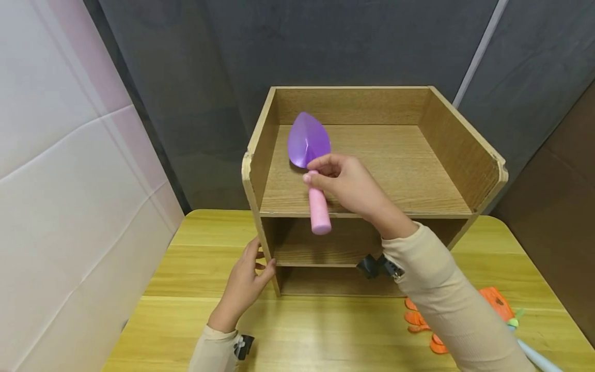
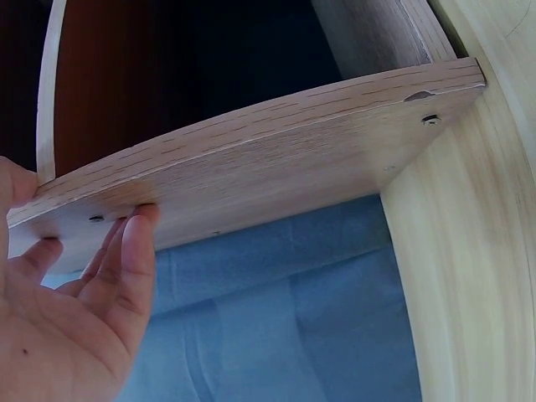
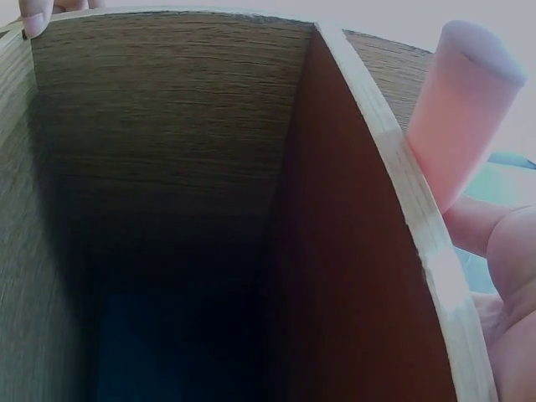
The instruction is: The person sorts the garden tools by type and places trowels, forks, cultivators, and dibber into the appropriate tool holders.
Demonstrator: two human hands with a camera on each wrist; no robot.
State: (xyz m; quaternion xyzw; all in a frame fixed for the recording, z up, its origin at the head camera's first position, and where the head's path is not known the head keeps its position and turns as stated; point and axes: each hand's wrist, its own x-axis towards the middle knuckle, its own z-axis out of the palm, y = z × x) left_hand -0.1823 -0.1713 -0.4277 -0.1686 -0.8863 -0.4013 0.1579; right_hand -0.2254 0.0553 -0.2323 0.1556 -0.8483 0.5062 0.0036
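Lower right of the head view, nearest the camera: orange gloves [image 1: 420, 323] lying flat on the bench [image 1: 325, 330], partly covered by the right sleeve; beside them, at the frame's lower right edge, a pale blue handle [image 1: 534, 356], only partly shown.

Lower left of centre: left hand [image 1: 244, 284], fingers straight and relaxed, resting against the lower left corner of the wooden shelf unit [image 1: 367, 170]. The left wrist view shows the same hand [image 2: 67, 327] with its fingertips [image 2: 138, 230] touching the outer side panel [image 2: 251, 176]; it grips nothing.

Centre of frame: wooden shelf unit standing on the bench, open at the front, with a top tray walled on three sides and two lower compartments beneath it.

Centre, above the front edge of the top tray: right hand [image 1: 348, 183], fingers curled in a grip round the upper part of the pink handle of a toy trowel [image 1: 310, 165]. The handle end projects past the tray's front edge towards the camera; the purple blade points away, over the left half of the tray. Whether the blade touches the tray floor cannot be told. In the right wrist view the pink handle [image 3: 465, 109] shows at upper right, just beyond a shelf board edge.

Far: dark grey wall behind the unit; pale panelled wall at left.
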